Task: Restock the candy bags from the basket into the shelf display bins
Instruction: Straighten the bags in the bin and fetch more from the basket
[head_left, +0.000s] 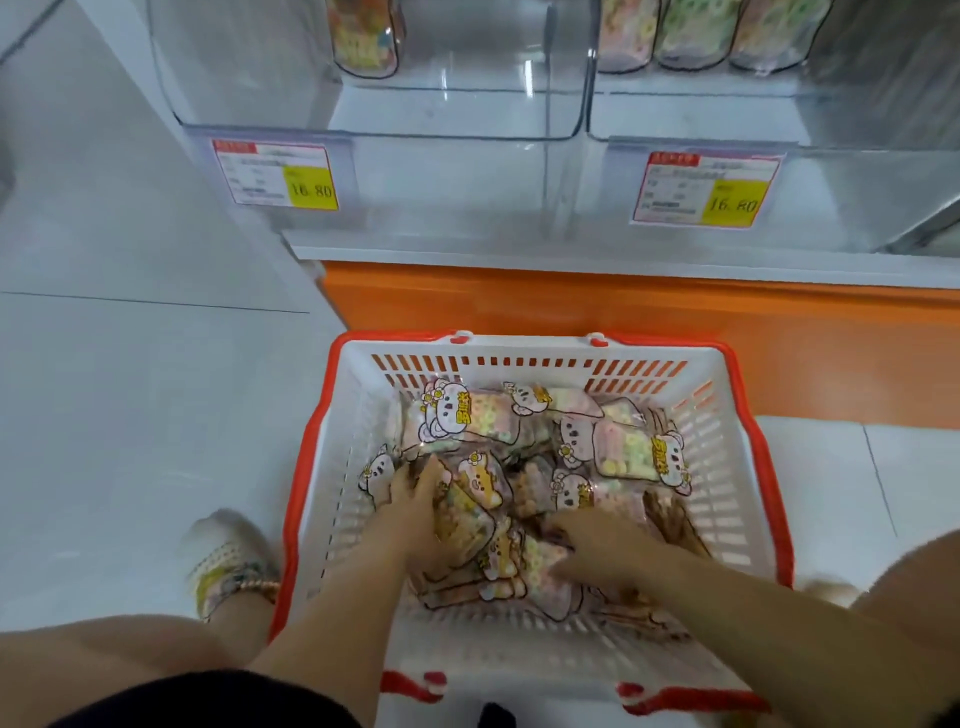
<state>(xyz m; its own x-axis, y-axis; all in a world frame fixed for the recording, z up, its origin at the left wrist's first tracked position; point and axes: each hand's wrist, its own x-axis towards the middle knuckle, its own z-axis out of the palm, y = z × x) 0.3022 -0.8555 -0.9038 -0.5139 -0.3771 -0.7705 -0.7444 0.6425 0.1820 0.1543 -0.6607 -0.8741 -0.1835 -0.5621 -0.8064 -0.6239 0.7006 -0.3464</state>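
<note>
A white basket with an orange-red rim (769, 467) stands on the floor below the shelf and holds several clear candy bags (631, 449) printed with cartoon animals. Both my hands are down inside it. My left hand (415, 512) lies over a bag with yellowish sweets (465, 519) at the left of the pile, fingers curled round its edge. My right hand (597, 545) grips a pastel-filled bag (524, 566) near the front. Above, two clear display bins (447, 111) (779, 111) sit on the shelf, with a few bags standing at their backs.
Yellow price tags reading 16.80 (310, 187) (732, 203) hang on the bins' fronts. An orange plinth (623, 312) runs under the shelf behind the basket. My knees and a slippered foot (228, 561) flank the basket on the pale tiled floor.
</note>
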